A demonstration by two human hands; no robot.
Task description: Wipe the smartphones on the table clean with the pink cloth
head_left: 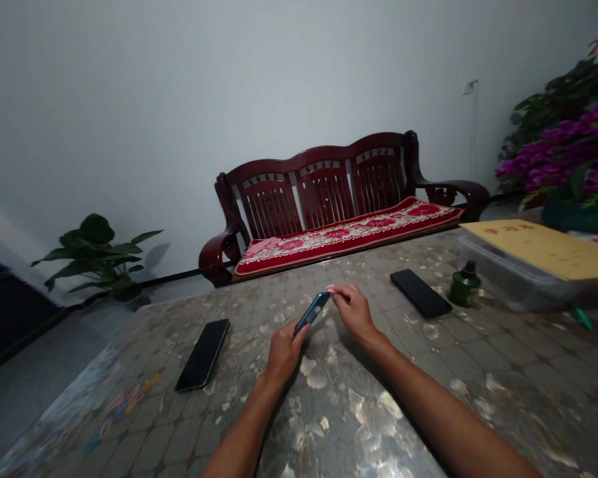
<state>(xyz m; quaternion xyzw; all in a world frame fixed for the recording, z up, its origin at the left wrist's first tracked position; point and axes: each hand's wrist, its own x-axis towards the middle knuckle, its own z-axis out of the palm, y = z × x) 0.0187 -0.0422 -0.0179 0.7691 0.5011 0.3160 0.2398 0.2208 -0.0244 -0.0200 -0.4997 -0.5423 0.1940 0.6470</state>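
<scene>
Three phones are in view, and the blue phone [313,312] is the one in hand, tilted up over the middle of the patterned bench [154,425]. The left hand [283,355] grips its near end, the thumb laid across the face towards me and the other fingers mostly hidden behind. At the far upper corner the fingers of the right hand [356,313] are bunched together, thumb towards forefinger; whether they pinch the corner, hold something small or only touch there, I cannot tell. I judge the phone to be light for one hand, stiff all along and smooth enough to slip from dry fingertips, with glass that would likely suffer from a knock. The long edges look the safest hold, kept low near the end where the left hand has it, leaving the far corner free and the faces unpressed. One black phone [202,355] lies flat to the left, well apart from the hands; a dark phone [420,293] lies flat to the right, near a green bottle [465,285] that stands just beside a clear plastic box [508,282].
</scene>
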